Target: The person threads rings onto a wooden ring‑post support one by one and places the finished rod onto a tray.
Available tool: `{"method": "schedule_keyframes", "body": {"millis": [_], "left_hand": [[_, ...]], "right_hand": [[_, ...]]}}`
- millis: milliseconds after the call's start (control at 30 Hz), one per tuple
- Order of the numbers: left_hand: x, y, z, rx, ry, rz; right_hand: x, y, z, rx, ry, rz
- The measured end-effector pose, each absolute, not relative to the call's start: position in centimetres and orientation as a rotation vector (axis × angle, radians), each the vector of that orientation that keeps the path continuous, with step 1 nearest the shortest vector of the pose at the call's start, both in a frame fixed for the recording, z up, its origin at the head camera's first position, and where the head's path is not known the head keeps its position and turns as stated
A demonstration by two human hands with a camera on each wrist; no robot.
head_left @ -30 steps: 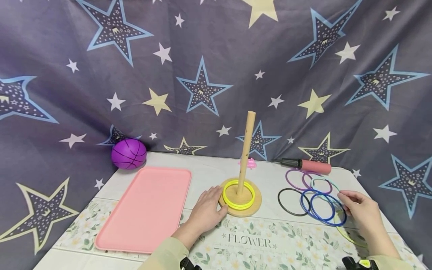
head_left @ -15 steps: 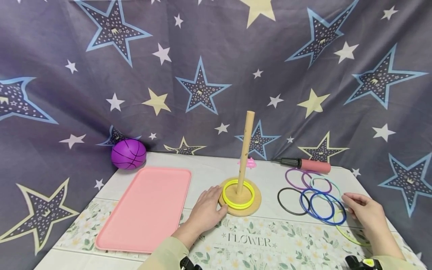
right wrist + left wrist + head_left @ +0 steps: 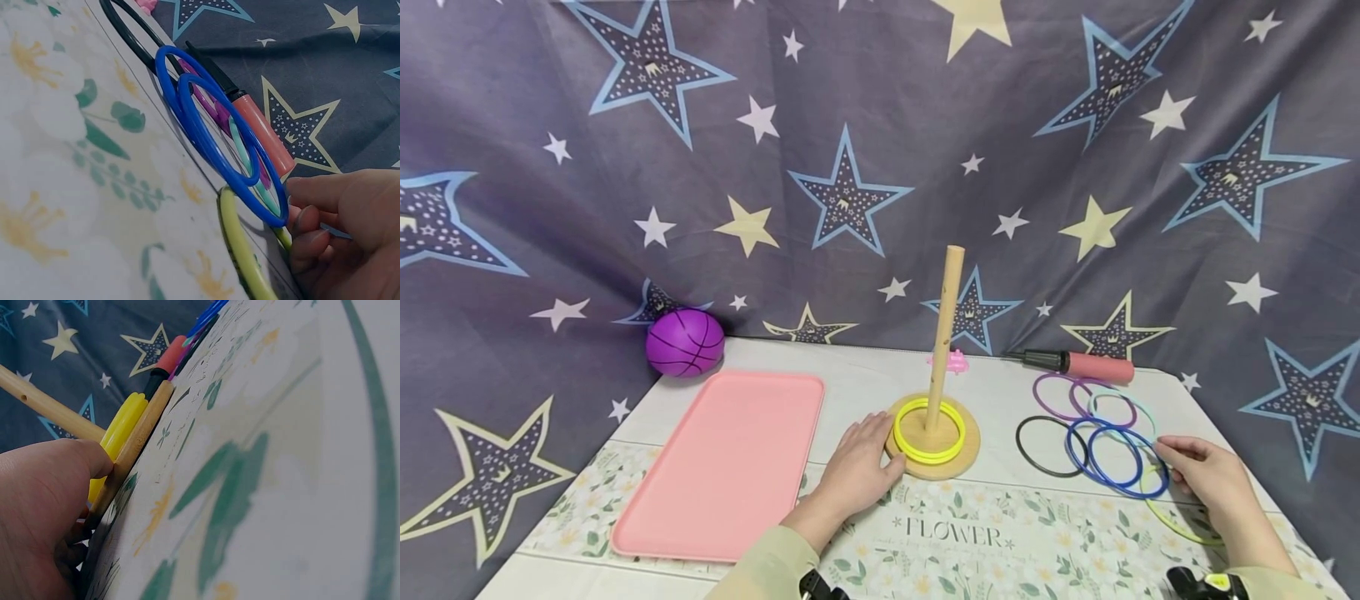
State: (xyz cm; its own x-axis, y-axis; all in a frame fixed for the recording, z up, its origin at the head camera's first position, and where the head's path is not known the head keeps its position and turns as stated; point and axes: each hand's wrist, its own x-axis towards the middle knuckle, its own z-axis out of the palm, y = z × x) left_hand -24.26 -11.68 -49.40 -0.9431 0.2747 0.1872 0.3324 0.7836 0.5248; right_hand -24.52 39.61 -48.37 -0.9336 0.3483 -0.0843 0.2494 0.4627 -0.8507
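A wooden ring-toss stand [image 3: 942,350] stands upright, with yellow rings [image 3: 904,442] around its post on the round base. My left hand [image 3: 859,467] holds the base's left edge; in the left wrist view the thumb [image 3: 94,456] lies over that edge. On the right, my right hand [image 3: 1213,475] has bent fingers at the right edge of two overlapping blue rings [image 3: 1105,478]. In the right wrist view the fingertips [image 3: 294,185] are beside the blue rim; whether they pinch it is unclear. A light green ring [image 3: 1172,527] lies partly beneath the blue ones.
Black [image 3: 1022,454], purple [image 3: 1045,407] and pale turquoise rings [image 3: 1142,408] lie among the pile. Behind them is a pink-and-black hand pump [image 3: 1097,367]. A pink tray [image 3: 730,467] and purple ball [image 3: 686,342] are at left; a small pink object [image 3: 957,362] sits behind the stand.
My right hand has shifted from the turquoise ring's edge slightly right and nearer, then back toward the blue rings. The light green ring has slid slightly right. My left hand stays put.
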Motion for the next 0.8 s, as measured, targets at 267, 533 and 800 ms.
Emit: {"method": "schedule_keyframes", "body": {"millis": [267,533,800], "left_hand": [[-24.35,-11.72,-49.51,-0.492,-2.869,-0.873],[-24.38,-11.75,-49.64,-0.484,-2.872,-0.867],[-24.39,-11.73,-49.67,-0.488,-2.858,-0.871]], "right_hand": [[-24.46,39.13,-48.13,-0.522,-2.663,1.376],[-24.45,38.67,-47.99,-0.534,-2.669,1.348],[-24.37,38.90,-48.03,-0.512,-2.663,1.391]]}}
